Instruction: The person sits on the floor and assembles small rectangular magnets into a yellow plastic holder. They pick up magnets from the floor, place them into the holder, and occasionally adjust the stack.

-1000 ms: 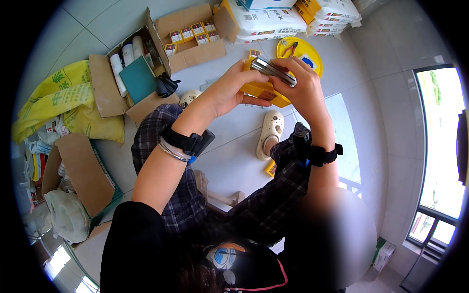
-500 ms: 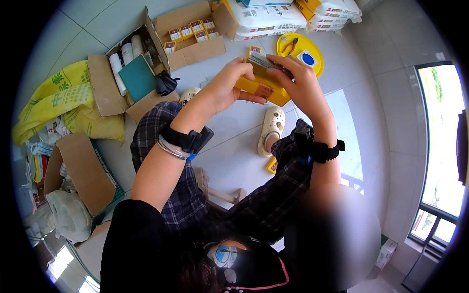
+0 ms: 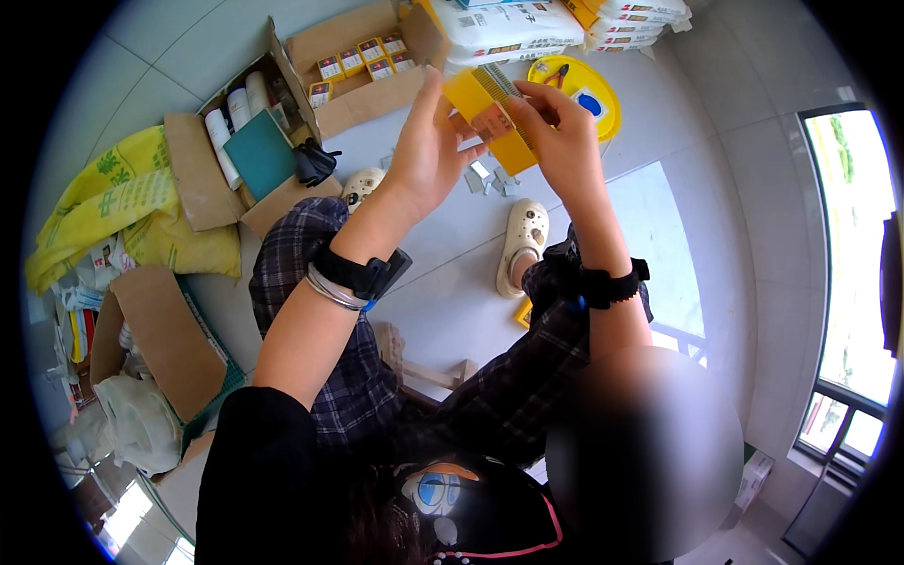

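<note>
Between my hands, raised above the floor, is a small yellow box (image 3: pixel 513 151) with a reddish-brown label and a grey ridged strip along one long edge. The box is tilted and partly blurred. My right hand (image 3: pixel 565 132) grips it at the right edge, thumb and fingers near the ridged strip. On the other side, my left hand (image 3: pixel 424 146) is opened out, its thumb raised away from the box. The other left fingers lie at the box's lower left side, partly hidden. Below, small grey flat pieces (image 3: pixel 480 169) lie scattered on the floor.
An open carton (image 3: pixel 363 108) holds several small yellow boxes. Right of it, a round yellow tray (image 3: pixel 607 118) carries pliers (image 3: pixel 557 77) and a blue disc (image 3: pixel 589 104). White sacks (image 3: pixel 508 33) are stacked behind. A yellow woven sack (image 3: pixel 132 207) and another carton (image 3: pixel 169 348) stand left.
The box has turned and tilted in my hands, bringing its labelled side up. My left thumb has come off it and spread upward. More of the grey floor pieces now show.
</note>
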Tool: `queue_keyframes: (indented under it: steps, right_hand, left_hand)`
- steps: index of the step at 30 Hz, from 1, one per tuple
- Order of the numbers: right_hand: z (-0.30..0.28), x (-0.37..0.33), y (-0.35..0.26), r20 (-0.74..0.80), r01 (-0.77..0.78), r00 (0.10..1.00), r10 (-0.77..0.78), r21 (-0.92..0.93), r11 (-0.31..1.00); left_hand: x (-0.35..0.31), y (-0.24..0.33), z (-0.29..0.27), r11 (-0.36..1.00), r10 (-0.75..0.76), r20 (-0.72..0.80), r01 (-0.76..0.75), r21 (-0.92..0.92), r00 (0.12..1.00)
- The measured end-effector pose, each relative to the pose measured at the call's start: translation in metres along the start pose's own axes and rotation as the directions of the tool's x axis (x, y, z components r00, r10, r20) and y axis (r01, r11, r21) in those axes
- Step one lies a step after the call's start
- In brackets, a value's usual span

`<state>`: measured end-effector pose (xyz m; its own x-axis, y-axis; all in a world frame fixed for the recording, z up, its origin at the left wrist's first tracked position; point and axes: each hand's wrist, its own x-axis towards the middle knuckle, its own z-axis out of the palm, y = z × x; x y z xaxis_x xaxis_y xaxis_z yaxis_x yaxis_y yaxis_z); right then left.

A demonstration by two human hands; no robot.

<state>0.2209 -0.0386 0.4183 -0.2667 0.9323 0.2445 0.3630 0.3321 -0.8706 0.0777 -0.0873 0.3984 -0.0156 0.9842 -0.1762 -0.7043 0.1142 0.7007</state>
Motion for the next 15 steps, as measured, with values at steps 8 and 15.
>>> queue_keyframes:
  steps: [8, 15]
  right_hand:
    - [0.025, -0.003, 0.004, -0.012, -0.038, 0.999, 0.038, 0.02, 0.999]
    - [0.017, -0.001, 0.002, -0.056, 0.136, 0.989, -0.14, -0.07, 0.988]
  left_hand:
    - [-0.005, 0.002, 0.007, 0.998, 0.06, 0.11, -0.057, -0.033, 0.992]
    - [-0.003, 0.005, 0.005, 0.997, 0.032, -0.027, -0.034, -0.07, 0.999]
